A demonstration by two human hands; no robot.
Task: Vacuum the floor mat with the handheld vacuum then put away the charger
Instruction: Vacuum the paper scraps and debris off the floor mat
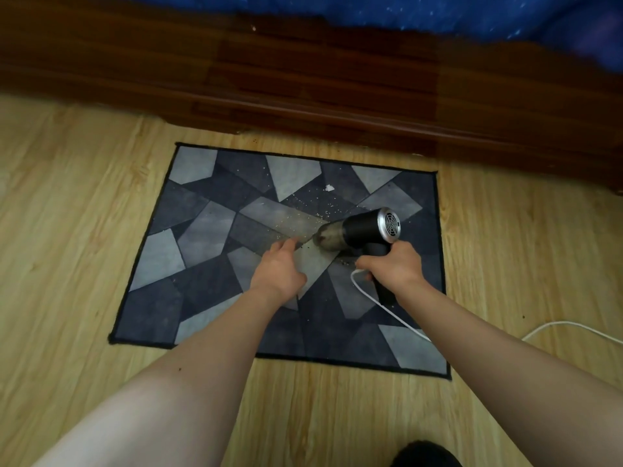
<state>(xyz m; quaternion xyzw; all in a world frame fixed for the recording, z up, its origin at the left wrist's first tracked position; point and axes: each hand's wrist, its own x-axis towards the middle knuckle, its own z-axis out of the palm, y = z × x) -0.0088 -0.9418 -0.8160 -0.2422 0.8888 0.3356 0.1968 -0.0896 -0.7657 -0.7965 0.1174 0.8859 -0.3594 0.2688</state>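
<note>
Under the dark brown wooden bed frame (303, 79), on a pale plank floor (67, 197), lies a rectangular floor mat with grey and dark blue angular patches (158, 298). A black handheld vacuum with a silver vented back (364, 227) touches the mat right of centre. The right hand (394, 267) curls its fingers round the handle. The left hand (279, 267) rests beside the nozzle, fingers fairly straight. A thin white cable (387, 310) loops from the handle. Pale crumbs (303, 200) lie beyond.

Handheld vacuum (362, 230) on floor mat (188, 210), bed frame (303, 79) behind.
</note>
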